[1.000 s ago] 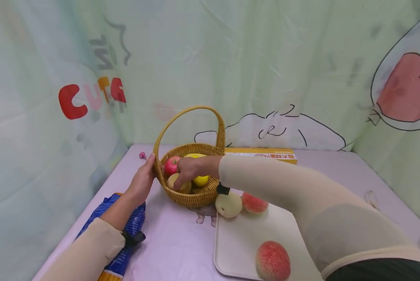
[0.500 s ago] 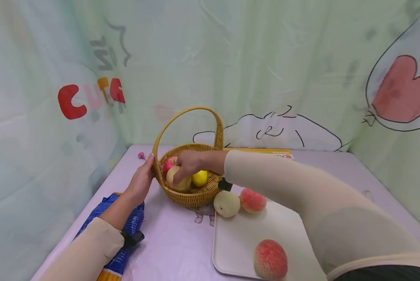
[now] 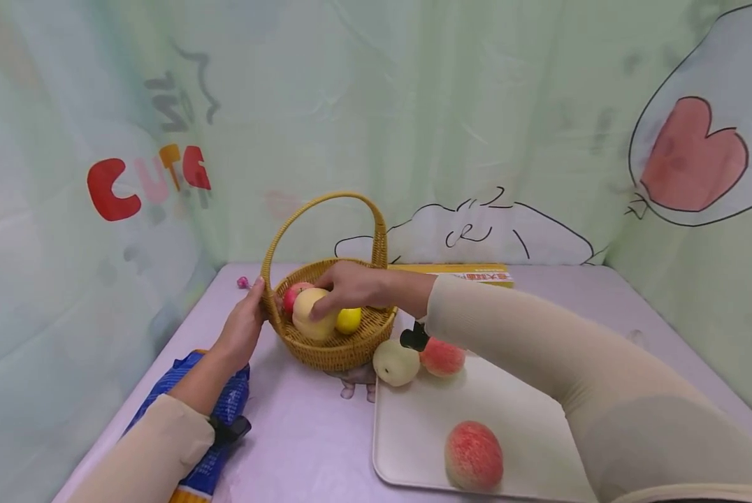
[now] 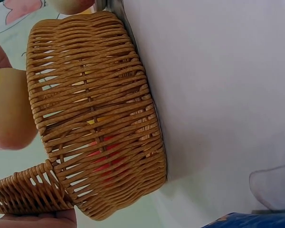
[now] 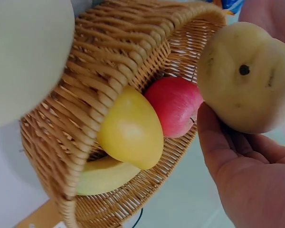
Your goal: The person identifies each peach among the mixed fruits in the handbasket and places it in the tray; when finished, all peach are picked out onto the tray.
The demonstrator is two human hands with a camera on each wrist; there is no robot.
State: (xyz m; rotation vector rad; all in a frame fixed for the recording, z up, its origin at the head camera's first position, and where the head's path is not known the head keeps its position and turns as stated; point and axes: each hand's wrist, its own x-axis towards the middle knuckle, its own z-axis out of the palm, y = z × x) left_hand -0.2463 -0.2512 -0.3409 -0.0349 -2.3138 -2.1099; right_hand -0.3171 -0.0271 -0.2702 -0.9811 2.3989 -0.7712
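Observation:
My right hand (image 3: 351, 288) holds a pale yellow peach (image 3: 314, 314) at the wicker basket (image 3: 332, 360). In the right wrist view, fingers lie along the peach (image 5: 244, 80), which has a dark spot on its underside. The left wrist view has it above the rim. My left hand (image 3: 242, 327) grips the basket at the base of its handle, thumb on the outside. Inside the basket are a red apple (image 5: 173, 105), a yellow lemon-like fruit (image 5: 131, 128) and a banana (image 5: 107, 175).
Right of the basket, a beige tray (image 3: 414, 436) bears a pale round fruit (image 3: 396, 362) and two red peaches (image 3: 474, 455). A blue packet (image 3: 228, 398) lies beneath my left forearm. Behind are a yellow box (image 3: 451, 272) and a small pink lollipop (image 3: 243, 282).
My right hand has lifted the pale peach from low in the basket up to rim height. My left hand keeps its grip on the basket. The head view has shifted slightly.

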